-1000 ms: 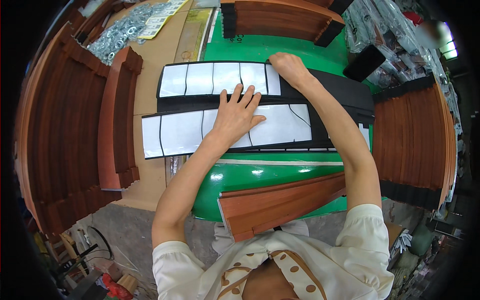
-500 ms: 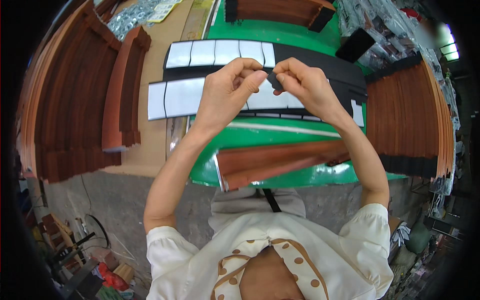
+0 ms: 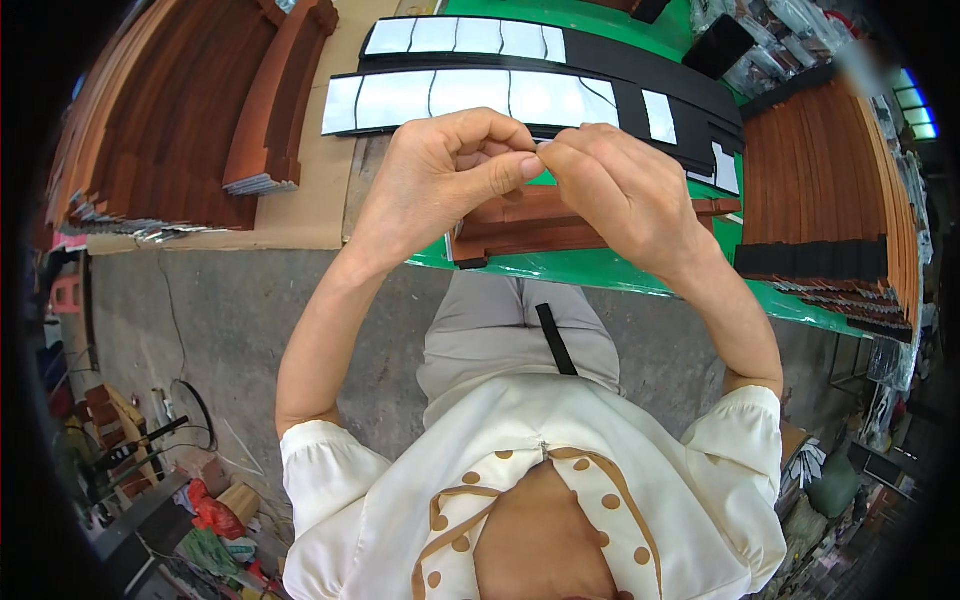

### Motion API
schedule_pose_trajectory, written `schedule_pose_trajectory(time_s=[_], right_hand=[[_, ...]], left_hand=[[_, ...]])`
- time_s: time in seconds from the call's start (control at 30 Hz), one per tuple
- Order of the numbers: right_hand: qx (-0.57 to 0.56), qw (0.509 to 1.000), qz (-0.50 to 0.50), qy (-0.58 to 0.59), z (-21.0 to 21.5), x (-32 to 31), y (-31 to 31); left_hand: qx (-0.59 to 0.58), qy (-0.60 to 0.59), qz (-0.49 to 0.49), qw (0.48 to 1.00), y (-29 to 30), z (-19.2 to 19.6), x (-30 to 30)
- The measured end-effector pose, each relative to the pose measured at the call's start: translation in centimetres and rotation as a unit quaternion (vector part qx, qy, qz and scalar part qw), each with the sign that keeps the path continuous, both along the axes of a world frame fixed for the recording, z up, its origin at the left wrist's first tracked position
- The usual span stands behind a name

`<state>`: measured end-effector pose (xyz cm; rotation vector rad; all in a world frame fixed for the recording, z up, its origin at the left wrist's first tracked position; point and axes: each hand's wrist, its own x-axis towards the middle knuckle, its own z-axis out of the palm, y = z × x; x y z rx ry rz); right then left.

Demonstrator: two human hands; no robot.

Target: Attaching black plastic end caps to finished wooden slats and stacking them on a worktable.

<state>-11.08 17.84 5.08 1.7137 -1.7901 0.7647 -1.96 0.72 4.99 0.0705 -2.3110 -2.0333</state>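
My left hand (image 3: 440, 180) and my right hand (image 3: 625, 190) meet above the near edge of the table, thumbs and fingertips pinched together. Between them is a small black piece, almost wholly hidden by the fingers now; the earlier picture shows it in my right hand. Below the hands lies a reddish-brown moulded strip (image 3: 530, 222), partly covered by my right hand. Just beyond are long black strips (image 3: 690, 95) bearing white, glossy rectangular sections (image 3: 465, 97), laid in rows.
Stacks of brown moulded strips stand at the left (image 3: 170, 130) and right (image 3: 815, 180), the right stack with black ends. A dark phone-like slab (image 3: 718, 46) rests near plastic-wrapped parts (image 3: 800, 30) at the back right. Green sheeting (image 3: 590, 268) covers the table.
The view has shifted, so the table sits higher in the picture. My right hand has turned over and closed in against my left fingertips, and the black piece is now mostly hidden.
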Motion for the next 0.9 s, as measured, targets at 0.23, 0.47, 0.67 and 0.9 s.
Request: schedule_pose_trajectory(time_s=[0.23, 0.47, 0.67, 0.9], right_hand=[[0.06, 0.944, 0.054, -0.319, 0.1, 1.4, 1.0], [0.081, 0.92, 0.038, -0.382, -2.0, 2.6, 0.5], [0.064, 0.92, 0.022, -0.387, -4.7, 2.6, -0.8], [0.095, 0.906, 0.02, -0.411, -5.3, 2.5, -1.3]], left_hand=[[-0.115, 0.103, 0.026, 0.988, 0.3, -0.5, 2.8], [-0.345, 0.205, 0.103, 0.91, -0.1, -2.1, 4.7], [-0.195, 0.135, 0.165, 0.957, -0.6, -7.0, 5.5], [-0.134, 0.098, 0.164, 0.972, 0.2, -7.9, 5.0]])
